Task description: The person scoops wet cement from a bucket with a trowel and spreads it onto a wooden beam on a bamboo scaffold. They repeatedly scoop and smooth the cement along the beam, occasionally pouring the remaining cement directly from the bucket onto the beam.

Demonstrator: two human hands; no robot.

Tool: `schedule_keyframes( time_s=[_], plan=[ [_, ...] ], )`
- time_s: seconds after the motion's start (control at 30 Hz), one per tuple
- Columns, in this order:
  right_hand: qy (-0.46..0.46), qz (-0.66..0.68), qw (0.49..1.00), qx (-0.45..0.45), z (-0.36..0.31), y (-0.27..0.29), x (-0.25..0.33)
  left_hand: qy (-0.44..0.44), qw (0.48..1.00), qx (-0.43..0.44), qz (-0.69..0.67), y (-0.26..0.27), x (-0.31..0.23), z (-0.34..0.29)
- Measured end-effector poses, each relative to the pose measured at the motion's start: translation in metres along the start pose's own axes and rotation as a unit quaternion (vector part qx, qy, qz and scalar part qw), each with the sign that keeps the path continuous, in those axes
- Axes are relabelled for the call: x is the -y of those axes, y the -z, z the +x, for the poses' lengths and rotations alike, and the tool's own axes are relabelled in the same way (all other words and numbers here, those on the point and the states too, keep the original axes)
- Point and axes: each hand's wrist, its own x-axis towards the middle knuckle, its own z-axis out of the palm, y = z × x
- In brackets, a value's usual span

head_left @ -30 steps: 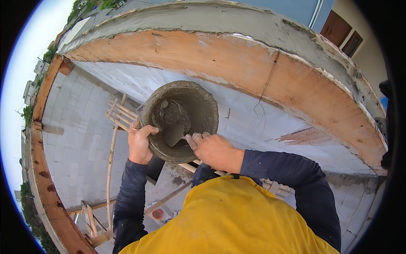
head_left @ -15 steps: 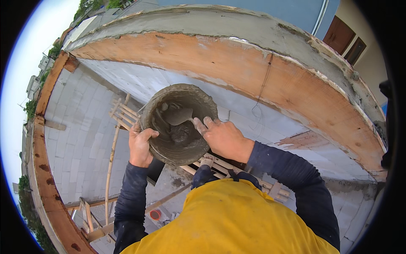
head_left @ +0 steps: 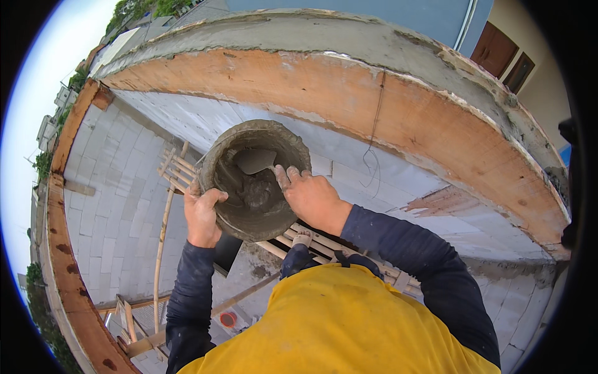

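Observation:
A round bucket (head_left: 288,134), crusted with grey mortar, is tilted so that its mouth faces me. My left hand (head_left: 202,215) is closed on its left rim, with the thumb over the inner edge. Inside lies a lump of wet mortar (head_left: 258,192), with more smeared around the walls. My right hand (head_left: 315,197) reaches over the right rim, its fingers closed on a trowel (head_left: 254,160). The trowel's grey blade is within the bucket, above the lump; its handle is mostly hidden by my fingers.
Beyond the bucket runs a beam with a wooden form board (head_left: 280,78) and a rough cement top (head_left: 299,34). A thin wire (head_left: 377,118) hangs from it. Bamboo poles (head_left: 321,246) lie beneath me, above a lower floor with a small red bucket (head_left: 228,320). Pale block walls (head_left: 112,187) stand around.
The bucket and both my hands have shifted slightly left. The trowel has moved a little left and up with my right hand, still inside the bucket.

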Motion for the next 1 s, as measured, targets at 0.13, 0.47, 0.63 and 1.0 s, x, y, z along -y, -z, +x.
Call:
schedule_keyframes(
  time_s=[0.13, 0.47, 0.63, 1.0],
  plan=[
    [0.01, 0.0, 0.998, 0.067, 0.0, 0.001, -0.002, 0.01, 0.999, -0.026, 0.033, -0.003, -0.003, -0.005],
    [-0.045, 0.106, 0.983, 0.14, -0.008, -0.002, -0.011, 0.007, 0.981, 0.113, 0.156, -0.034, -0.013, -0.016],
    [-0.104, 0.234, 0.933, 0.252, -0.023, -0.013, -0.017, -0.004, 0.959, 0.191, 0.21, -0.045, -0.016, -0.01],
    [-0.141, 0.423, 0.84, 0.31, -0.039, -0.003, -0.006, 0.075, 0.989, 0.117, 0.045, -0.047, -0.008, -0.023]
  ],
)
